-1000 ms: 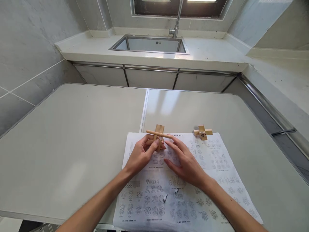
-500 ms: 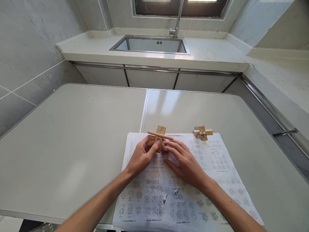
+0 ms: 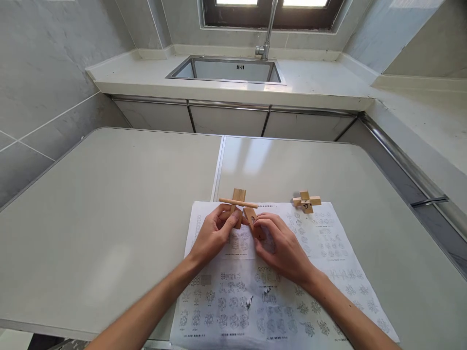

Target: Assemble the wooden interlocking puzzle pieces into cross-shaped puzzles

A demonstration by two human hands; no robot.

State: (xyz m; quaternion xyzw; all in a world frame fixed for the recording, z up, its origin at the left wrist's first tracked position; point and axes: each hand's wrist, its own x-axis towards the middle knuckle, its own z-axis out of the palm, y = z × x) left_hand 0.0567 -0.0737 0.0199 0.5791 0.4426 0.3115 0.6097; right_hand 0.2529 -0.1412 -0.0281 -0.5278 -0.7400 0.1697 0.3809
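Note:
My left hand (image 3: 213, 234) pinches an upright wooden block (image 3: 238, 199) with a thin wooden dowel (image 3: 238, 202) lying across it. My right hand (image 3: 280, 248) is closed on a second wooden piece (image 3: 251, 218), tilted and held against the lower part of the first. Both hands hover over the top edge of a white instruction sheet (image 3: 277, 287) printed with many small diagrams. A finished wooden cross puzzle (image 3: 307, 201) sits on the sheet's far right corner, apart from my hands.
The sheet lies on a pale table (image 3: 109, 204) with a seam down its middle. Beyond it are a counter with a steel sink (image 3: 226, 69) and a tap (image 3: 266, 34). A metal rail (image 3: 401, 155) runs along the right.
My right hand went from open fingers near the dowel to gripping a second wooden piece beside the block. The left hand kept its hold, shifting slightly left.

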